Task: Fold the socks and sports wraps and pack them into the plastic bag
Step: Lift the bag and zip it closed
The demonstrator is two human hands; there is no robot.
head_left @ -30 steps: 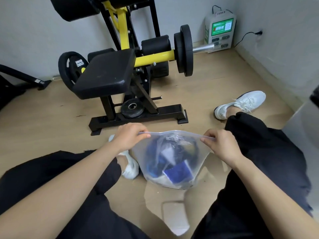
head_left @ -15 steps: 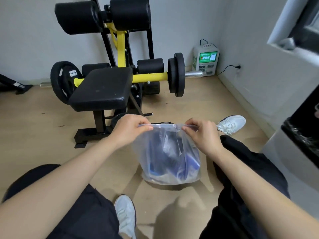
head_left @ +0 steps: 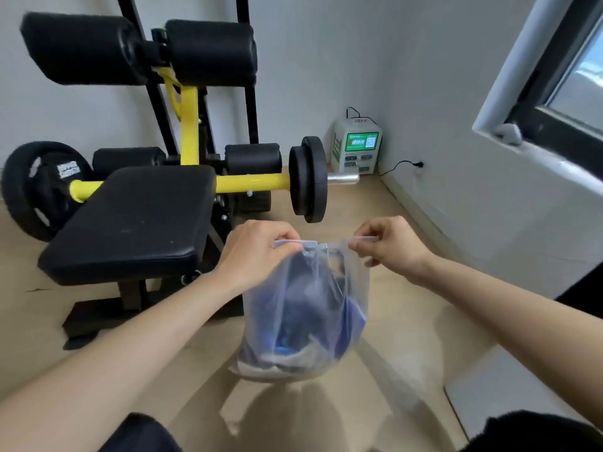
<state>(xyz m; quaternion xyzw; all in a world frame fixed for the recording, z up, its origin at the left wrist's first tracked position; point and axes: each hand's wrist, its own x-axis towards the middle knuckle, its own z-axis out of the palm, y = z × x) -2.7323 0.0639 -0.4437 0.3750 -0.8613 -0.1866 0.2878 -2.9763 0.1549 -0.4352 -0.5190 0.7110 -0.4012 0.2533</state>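
hands 2 | plastic bag 1 | bench 1 | charging box 1

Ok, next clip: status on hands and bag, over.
Left grip and right grip pinch the plastic bag at its top edge. Bag hangs full, blue and dark fabric inside. Nothing in the way; weight bench stands behind.

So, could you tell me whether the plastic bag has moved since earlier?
Yes, upward. The plastic bag lay below the bench base earlier; now its top is level with the bench seat, pinched by the left hand and right hand.
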